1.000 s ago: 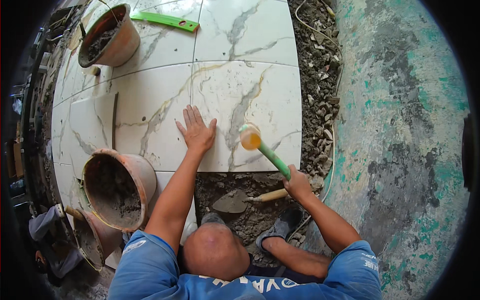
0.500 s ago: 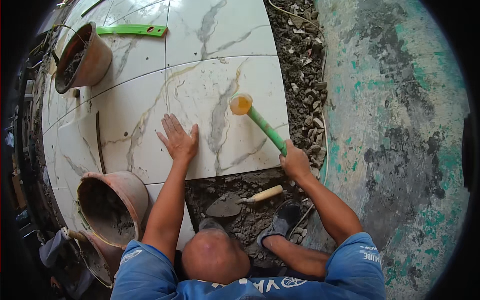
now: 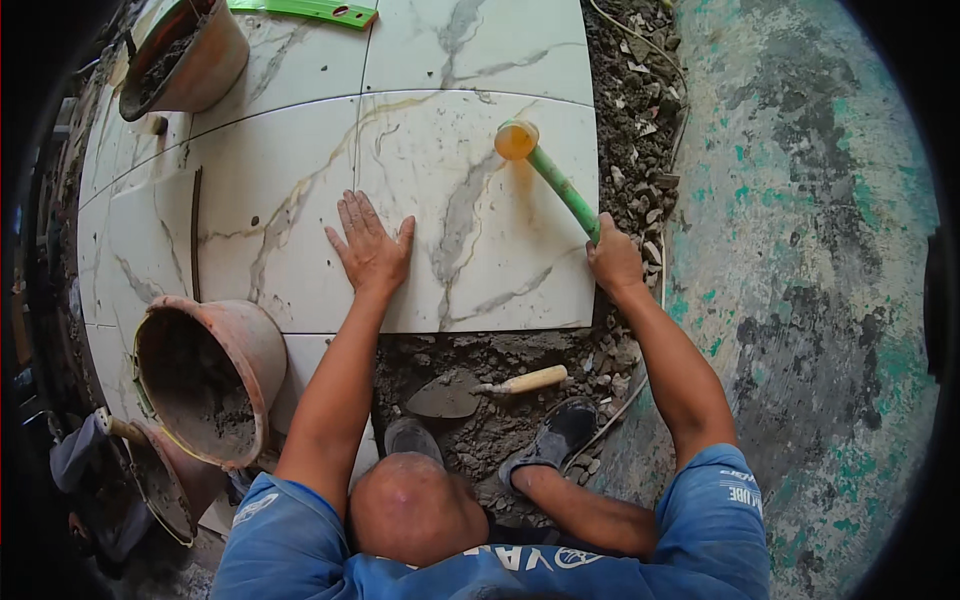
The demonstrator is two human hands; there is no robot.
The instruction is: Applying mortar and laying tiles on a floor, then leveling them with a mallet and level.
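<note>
Head view: left hand (image 3: 375, 256) splayed on tiles (image 3: 415, 170), right hand (image 3: 615, 260) around mallet (image 3: 557, 183).

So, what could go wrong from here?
The mallet in the right hand might crack the tile if it lands too hard. A stray swing could catch the left hand, spread flat nearby. The trowel lies close to the shoes, so they might knock it.

Patchy grey-green wall (image 3: 800, 330) to the right of the right hand (image 3: 615, 258); rubble strip (image 3: 638, 120) and pale cable (image 3: 664, 270) near it. Thin dark strip (image 3: 196, 235) left of the left hand (image 3: 375, 248); green level (image 3: 310, 8) well ahead, near far bucket (image 3: 222, 75). Grey cloth (image 3: 78, 458) far left, bodyward.
</note>
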